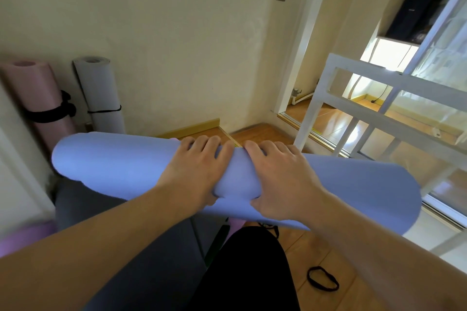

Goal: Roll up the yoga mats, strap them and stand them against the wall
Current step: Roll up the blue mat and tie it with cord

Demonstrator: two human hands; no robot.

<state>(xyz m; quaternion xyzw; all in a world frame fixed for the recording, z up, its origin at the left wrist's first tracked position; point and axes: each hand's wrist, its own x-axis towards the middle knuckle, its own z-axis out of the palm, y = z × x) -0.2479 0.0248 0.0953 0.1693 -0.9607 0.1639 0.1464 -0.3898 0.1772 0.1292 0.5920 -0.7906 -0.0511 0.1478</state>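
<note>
Both hands [237, 174] grip the rolled blue mat [121, 159]; pink mat [38, 93], grey mat [101, 93] stand strapped against wall [177, 45]

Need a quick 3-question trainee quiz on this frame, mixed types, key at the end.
1. True or false: the blue mat already has a strap round it.
2. How many rolled mats stand against the wall? A) one B) two C) three
3. Fill in: a loose black strap lies on the wooden ____.

Key:
1. False. The left hand and right hand grip the roll, and no strap shows on it.
2. B: the pink mat and the grey mat, each with a black strap.
3. floor
</note>
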